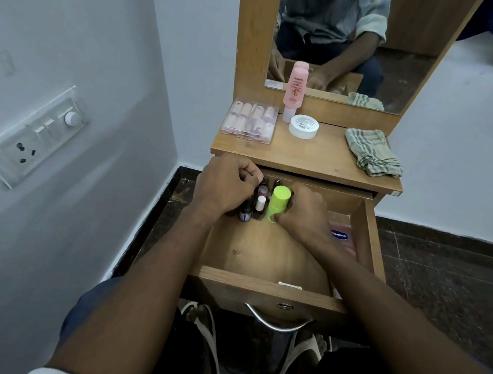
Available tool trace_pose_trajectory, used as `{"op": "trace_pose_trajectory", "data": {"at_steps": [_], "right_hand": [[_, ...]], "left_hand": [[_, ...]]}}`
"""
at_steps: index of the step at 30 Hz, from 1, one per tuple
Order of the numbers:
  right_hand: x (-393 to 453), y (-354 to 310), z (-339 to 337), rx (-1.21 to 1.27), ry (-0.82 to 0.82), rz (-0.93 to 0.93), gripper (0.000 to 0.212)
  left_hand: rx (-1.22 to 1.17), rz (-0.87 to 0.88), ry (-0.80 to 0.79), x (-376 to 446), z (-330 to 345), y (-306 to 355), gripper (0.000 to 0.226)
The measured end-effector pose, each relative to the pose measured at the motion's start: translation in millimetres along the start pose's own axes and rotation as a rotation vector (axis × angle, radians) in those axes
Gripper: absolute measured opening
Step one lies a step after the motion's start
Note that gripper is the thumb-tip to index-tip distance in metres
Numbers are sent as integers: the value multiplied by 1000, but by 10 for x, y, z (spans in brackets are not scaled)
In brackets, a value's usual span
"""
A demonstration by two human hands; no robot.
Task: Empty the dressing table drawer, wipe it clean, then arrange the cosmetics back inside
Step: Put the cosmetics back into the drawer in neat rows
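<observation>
Drawer: the drawer point(267, 254) stands pulled out below the dressing table top, its wooden floor mostly bare toward the front.
Cosmetics inside: a cluster of small bottles point(255, 202) stands upright at the back left; a lime-green bottle point(278, 202) stands just right of them.
Right hand: the right hand point(304, 216) wraps around the lime-green bottle, holding it upright against the cluster.
Left hand: the left hand point(226, 187) is curled narrow over the small bottles; whether it grips one cannot be told.
Step in hand: judged as arranging items back inside. Doing it well calls for setting the green bottle down flat, snug beside the row, while the left hand steadies the neighbours so none topple.
Still out: a pink bottle point(295, 90), white jar point(303, 126) and clear case of tubes point(250, 120) wait on the surface point(322, 160), well apart from a checked cloth point(372, 152).
Hard to make out: a blue-labelled item point(339, 235) at the drawer's right is half hidden by the forearm; the small bottles' labels are unreadable, and the drawer's back is shadowed.
</observation>
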State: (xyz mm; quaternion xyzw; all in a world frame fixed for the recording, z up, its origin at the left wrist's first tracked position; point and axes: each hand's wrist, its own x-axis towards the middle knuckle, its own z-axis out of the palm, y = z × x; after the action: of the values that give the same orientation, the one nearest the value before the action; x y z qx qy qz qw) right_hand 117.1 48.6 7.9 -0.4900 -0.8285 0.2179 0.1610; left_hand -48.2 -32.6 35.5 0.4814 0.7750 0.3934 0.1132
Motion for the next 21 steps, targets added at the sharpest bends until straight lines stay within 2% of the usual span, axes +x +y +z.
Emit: {"op": "trace_pose_trajectory", "data": {"at_steps": [8, 15, 18, 21], "right_hand": [[-1, -42, 48, -2, -11, 19, 34], [-4, -90, -111, -79, -29, 17, 45], [4, -152, -289, -64, -3, -18, 37], [50, -244, -468, 1, 123, -75, 22]], "left_hand": [[42, -7, -19, -32, 67, 158, 18], [4, -14, 19, 4, 47, 153, 9], [-21, 14, 49, 13, 45, 184, 10], [-40, 57, 83, 36, 53, 223, 11]]}}
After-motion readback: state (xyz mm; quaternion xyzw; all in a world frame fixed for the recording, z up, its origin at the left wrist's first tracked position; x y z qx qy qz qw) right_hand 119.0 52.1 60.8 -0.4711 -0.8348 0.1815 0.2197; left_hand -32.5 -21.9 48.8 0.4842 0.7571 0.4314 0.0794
